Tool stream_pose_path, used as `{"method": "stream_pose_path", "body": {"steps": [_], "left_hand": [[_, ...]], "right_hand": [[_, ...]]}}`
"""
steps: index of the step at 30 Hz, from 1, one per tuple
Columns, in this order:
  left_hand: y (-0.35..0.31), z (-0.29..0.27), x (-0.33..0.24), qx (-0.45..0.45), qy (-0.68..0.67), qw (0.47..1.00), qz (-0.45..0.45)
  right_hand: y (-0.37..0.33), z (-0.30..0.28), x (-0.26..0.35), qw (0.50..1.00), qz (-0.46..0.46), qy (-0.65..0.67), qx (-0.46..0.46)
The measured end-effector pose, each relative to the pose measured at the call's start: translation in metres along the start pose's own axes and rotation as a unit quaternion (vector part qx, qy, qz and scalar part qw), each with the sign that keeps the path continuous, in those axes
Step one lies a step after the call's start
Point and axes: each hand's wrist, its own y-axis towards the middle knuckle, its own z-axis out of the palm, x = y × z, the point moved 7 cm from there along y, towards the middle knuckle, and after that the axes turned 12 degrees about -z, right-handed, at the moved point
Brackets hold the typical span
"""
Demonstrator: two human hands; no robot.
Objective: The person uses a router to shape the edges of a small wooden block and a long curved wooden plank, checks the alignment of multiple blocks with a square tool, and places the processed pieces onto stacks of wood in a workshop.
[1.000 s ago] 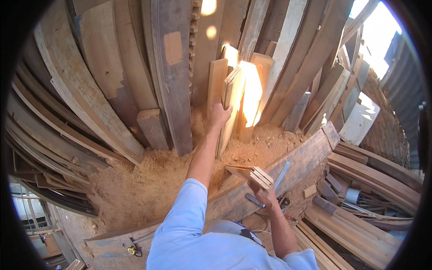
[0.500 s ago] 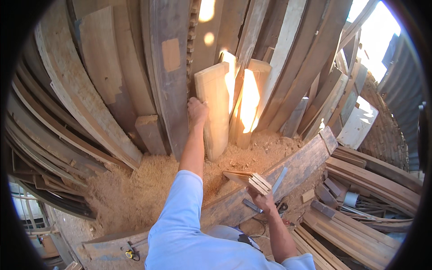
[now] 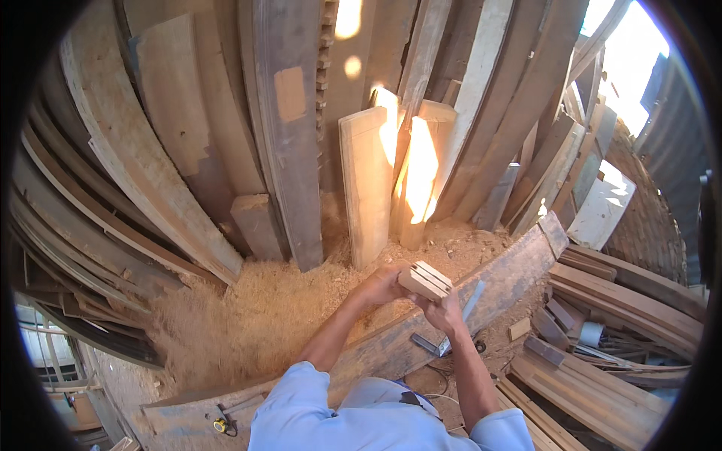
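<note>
Several short, flat wooden pieces (image 3: 426, 280) are stacked together above the bench plank, their notched ends facing up. My left hand (image 3: 383, 285) is closed on the far left side of this stack. From the right and below, my right hand (image 3: 442, 310) grips the same stack. Just beneath it, a try square (image 3: 426, 345) with a metal blade lies on the long bench plank (image 3: 376, 353). A pale board (image 3: 364, 192) stands upright beyond my hands, leaning on the boards behind. Another sunlit board (image 3: 414, 225) stands to its right.
Tall boards (image 3: 293, 173) lean all along the far side. Sawdust (image 3: 226, 316) covers the ground between them and the plank. Stacked timber (image 3: 602, 391) and a white cylinder (image 3: 590, 333) lie at the right. A yellow tape measure (image 3: 219, 425) sits at the plank's left end.
My left hand has let go of the pale upright board and come back toward me to the stack. The stack has turned slightly in my right hand, and the board stays standing.
</note>
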Motion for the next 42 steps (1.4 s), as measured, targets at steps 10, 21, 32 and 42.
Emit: {"method": "stream_pose_path", "body": {"steps": [10,21,32,42], "left_hand": [[0.000,-0.067,0.025,-0.098,-0.409,0.884,0.204],[0.003,-0.090,0.030,-0.213,-0.474,0.821,0.237],[0.094,-0.118,0.040,-0.369,-0.301,0.871,0.122],[0.182,-0.164,0.055,-0.395,-0.063,0.915,-0.051]], "right_hand": [[0.048,-0.009,0.078,0.996,-0.084,0.029,-0.015],[0.030,-0.015,0.014,0.997,0.002,-0.072,-0.018],[-0.183,-0.044,-0.169,0.862,0.397,-0.316,0.001],[-0.213,-0.037,-0.212,0.857,0.448,-0.215,-0.136]]}}
